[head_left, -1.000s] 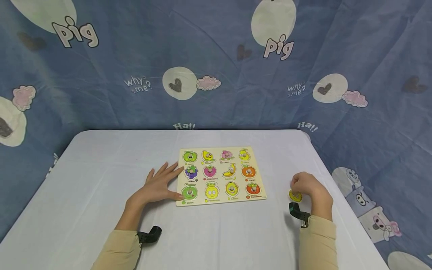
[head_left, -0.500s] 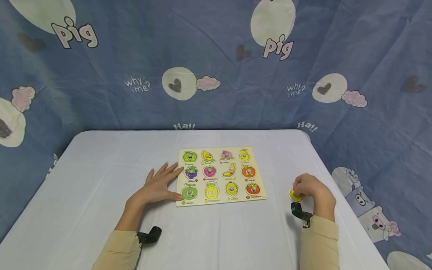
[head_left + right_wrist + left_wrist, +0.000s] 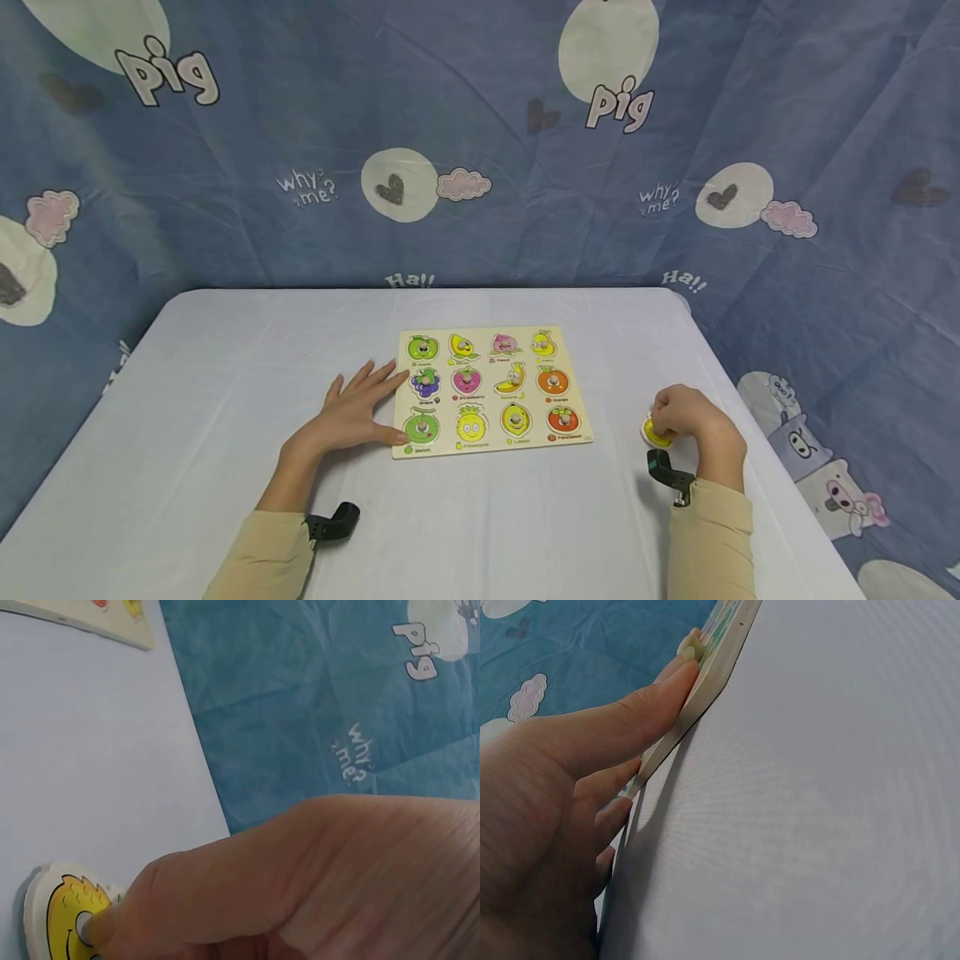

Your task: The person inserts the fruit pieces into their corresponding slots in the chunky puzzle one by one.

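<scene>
A wooden fruit puzzle board point(image 3: 446, 417) lies on the white table. My left hand point(image 3: 348, 417) is spread beside it, the thumb on the corner by the melon and the fingertips along its left edge. In the left wrist view the thumb point(image 3: 641, 716) touches the board's rim. Off to the right, my right hand point(image 3: 693, 421) pinches a yellow pineapple puzzle piece point(image 3: 657, 435) low at the tabletop. The right wrist view shows the smiling pineapple face point(image 3: 64, 915), partly covered by the thumb; the other fingers are mostly hidden.
Knobbed fruit pieces sit in the board, among them a lemon point(image 3: 516, 419), a persimmon point(image 3: 563, 420) and a banana point(image 3: 511, 379). The pineapple spot point(image 3: 471, 425) shows a printed picture without a knob. A blue patterned curtain point(image 3: 525, 250) hangs behind the table.
My right hand has shifted slightly right, its fingers going from above the pineapple piece to its right side. My left hand and the board stay in place.
</scene>
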The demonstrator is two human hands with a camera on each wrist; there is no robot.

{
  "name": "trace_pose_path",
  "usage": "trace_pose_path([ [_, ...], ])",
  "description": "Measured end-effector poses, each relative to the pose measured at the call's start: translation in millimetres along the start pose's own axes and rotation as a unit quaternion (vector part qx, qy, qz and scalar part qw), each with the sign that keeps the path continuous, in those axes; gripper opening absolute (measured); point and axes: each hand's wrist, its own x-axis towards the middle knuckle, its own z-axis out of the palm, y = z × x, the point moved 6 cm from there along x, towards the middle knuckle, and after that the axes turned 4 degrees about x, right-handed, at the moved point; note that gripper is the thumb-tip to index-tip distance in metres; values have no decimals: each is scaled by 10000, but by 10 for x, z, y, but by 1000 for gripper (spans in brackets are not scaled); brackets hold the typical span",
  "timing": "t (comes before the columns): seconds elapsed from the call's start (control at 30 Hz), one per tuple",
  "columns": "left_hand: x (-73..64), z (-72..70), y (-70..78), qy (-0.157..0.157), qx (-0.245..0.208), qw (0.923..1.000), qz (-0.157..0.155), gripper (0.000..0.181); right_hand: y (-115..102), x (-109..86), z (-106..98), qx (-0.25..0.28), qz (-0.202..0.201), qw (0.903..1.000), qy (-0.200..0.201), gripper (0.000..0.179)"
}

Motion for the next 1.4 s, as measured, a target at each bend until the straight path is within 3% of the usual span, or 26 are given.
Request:
trace_pose_path([
  [0.57, -4, -2, -3, 5, -30, 10000, -34, 111, -211, 85, 47, -33, -460, 9987, 238, 10],
  [1.4, -19, -17, 17, -9, 8, 10000, -51, 110, -585, 236, 292, 270, -632, 9974, 224, 9],
])
